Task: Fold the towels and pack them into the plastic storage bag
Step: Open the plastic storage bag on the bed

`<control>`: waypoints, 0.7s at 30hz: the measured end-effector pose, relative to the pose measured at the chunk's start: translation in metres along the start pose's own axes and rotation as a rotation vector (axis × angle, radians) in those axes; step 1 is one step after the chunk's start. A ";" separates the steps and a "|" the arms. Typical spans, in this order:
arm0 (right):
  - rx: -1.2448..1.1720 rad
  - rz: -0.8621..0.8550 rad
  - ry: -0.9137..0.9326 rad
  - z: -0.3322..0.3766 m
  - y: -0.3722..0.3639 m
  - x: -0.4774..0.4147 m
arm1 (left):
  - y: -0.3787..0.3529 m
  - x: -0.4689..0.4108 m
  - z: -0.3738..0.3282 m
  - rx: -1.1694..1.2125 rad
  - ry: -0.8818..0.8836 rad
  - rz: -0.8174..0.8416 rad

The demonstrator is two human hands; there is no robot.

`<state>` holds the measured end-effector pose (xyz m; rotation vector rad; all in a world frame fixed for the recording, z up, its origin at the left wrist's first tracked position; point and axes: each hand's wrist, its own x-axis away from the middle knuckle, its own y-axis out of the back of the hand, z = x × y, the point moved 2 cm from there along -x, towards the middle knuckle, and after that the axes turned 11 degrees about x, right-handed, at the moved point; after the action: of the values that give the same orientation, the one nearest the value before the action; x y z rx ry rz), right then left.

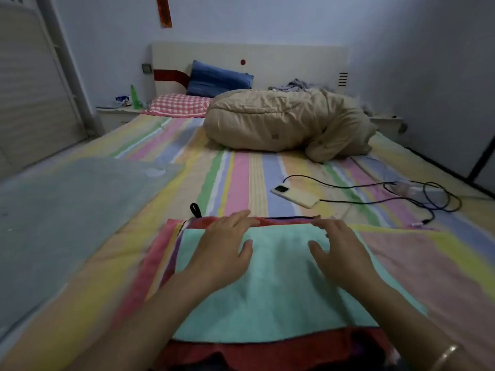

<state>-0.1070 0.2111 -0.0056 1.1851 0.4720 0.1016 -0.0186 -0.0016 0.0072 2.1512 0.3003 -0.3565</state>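
Left hand (222,250) and right hand (341,254) press flat on the teal towel (267,303) at the bed's (241,178) near edge, fingers (233,220) spread wide, gripping nothing, probably smoothing it for folding.

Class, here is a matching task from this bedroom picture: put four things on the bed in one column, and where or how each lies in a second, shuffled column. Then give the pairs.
Things
1. teal towel
2. phone
3. blue pillow
4. beige quilt

Places or states
A. propped against the headboard
B. bundled in a heap
C. under the left hand and right hand
D. beside a black cable

Pairs: 1-C, 2-D, 3-A, 4-B
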 end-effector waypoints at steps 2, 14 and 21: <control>0.112 0.067 -0.105 -0.012 0.001 0.015 | -0.010 0.011 0.000 -0.018 -0.004 0.061; 0.177 0.194 -0.449 -0.054 -0.020 0.024 | -0.067 0.040 0.028 -0.205 -0.038 0.122; 0.044 -0.048 0.064 0.064 -0.015 0.012 | -0.017 0.037 0.032 0.366 0.077 -0.261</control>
<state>-0.0725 0.1543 -0.0042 1.2154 0.5607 0.0880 0.0052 -0.0156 -0.0362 2.4942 0.6026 -0.5099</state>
